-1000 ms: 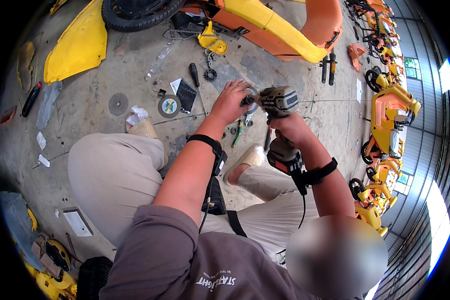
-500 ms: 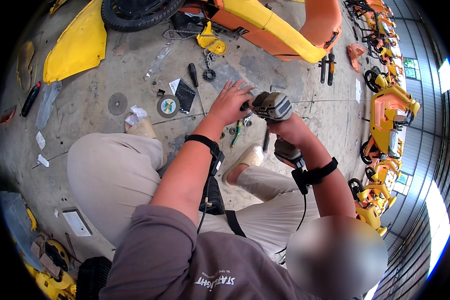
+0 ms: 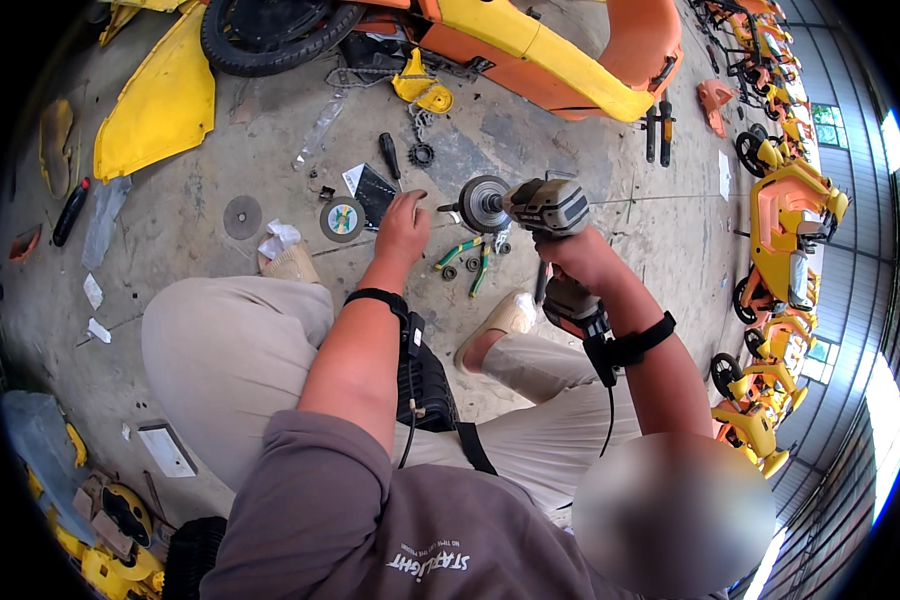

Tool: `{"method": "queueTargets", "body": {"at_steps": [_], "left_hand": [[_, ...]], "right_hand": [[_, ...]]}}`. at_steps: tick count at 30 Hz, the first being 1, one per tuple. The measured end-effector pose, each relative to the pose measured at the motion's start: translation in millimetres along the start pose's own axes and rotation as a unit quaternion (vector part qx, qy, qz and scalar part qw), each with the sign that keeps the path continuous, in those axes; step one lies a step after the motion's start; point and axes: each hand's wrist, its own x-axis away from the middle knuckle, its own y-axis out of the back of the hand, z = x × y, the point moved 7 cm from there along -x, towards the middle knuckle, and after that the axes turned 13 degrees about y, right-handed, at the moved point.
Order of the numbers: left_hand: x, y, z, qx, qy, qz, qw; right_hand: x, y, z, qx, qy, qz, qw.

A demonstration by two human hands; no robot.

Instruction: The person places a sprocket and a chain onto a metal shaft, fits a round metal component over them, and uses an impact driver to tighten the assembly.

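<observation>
My right hand [image 3: 570, 255] is wrapped round the grip of a grey-and-black power drill [image 3: 548, 206]. Its nose meets a round metal part with a shaft through it [image 3: 482, 200]. To the left, my left hand [image 3: 402, 225] is apart from that part, fingers curled; whatever they hold, if anything, I cannot make out. Beneath the round part lie green-handled pliers [image 3: 455, 253] and small rings [image 3: 449, 273]. A black-handled screwdriver [image 3: 388, 152], a dark square sheet [image 3: 374, 195] and a cutting disc [image 3: 341, 220] lie near my left hand.
An orange-and-yellow vehicle body [image 3: 530, 50] and wheel [image 3: 270, 40] lie ahead, beside a loose yellow panel [image 3: 155, 100]. Scooters [image 3: 785, 235] line the right. My legs [image 3: 230, 360] are bent on the concrete floor [image 3: 270, 150], which bears scattered plastic, paper and tools.
My left hand has moved down and left, off the round part, uncovering its shaft and more of the pliers. My right hand still holds the drill in about the same place.
</observation>
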Motion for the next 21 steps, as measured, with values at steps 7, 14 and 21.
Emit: {"method": "queueTargets", "body": {"at_steps": [7,14,21], "left_hand": [[6.5,-30.9,36.4,-0.062,0.139,0.12,0.981],[-3.7,-74.5,-2.3,-0.097,0.038,0.154,0.983],[-33.1,-129.1,10.5,-0.068,0.037,0.166,0.983]], "right_hand": [[1.2,-0.6,-10.7,-0.048,-0.049,0.01,0.998],[10.6,-3.3,-9.9,-0.186,-0.072,-0.018,0.98],[16.0,2.3,-40.8,-0.312,-0.111,-0.042,0.943]]}}
